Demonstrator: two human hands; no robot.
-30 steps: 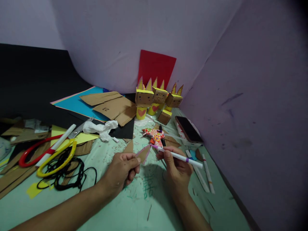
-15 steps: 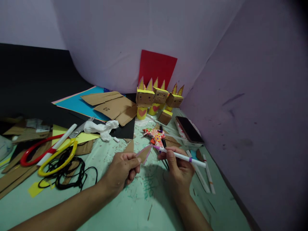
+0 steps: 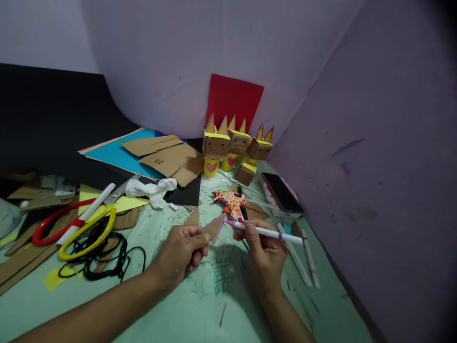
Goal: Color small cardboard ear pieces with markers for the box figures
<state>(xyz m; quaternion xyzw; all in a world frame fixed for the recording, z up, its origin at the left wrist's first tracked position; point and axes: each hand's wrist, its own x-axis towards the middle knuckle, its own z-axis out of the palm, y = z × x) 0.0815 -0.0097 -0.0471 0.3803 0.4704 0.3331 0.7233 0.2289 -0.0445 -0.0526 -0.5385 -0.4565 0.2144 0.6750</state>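
My left hand (image 3: 180,255) pinches a small pointed cardboard piece (image 3: 214,228) with a purple edge, holding it just above the green mat (image 3: 200,309). My right hand (image 3: 263,252) grips a white marker with a purple tip (image 3: 266,232). The marker's tip touches the right edge of the cardboard piece. Both hands hover near the middle of the mat, close together.
Three cardboard box figures with yellow ears (image 3: 233,145) stand at the back before a red sheet (image 3: 233,100). A phone (image 3: 281,192) lies right of them, spare markers (image 3: 303,259) near the purple wall. Left: scissors (image 3: 119,190), cardboard sheets (image 3: 167,159), red and yellow hoops (image 3: 71,226), black cord (image 3: 103,257), crumpled tissue (image 3: 152,189).
The marker tip has slid slightly along the cardboard piece's edge. The hands have otherwise stayed in place; the view has shifted a little.
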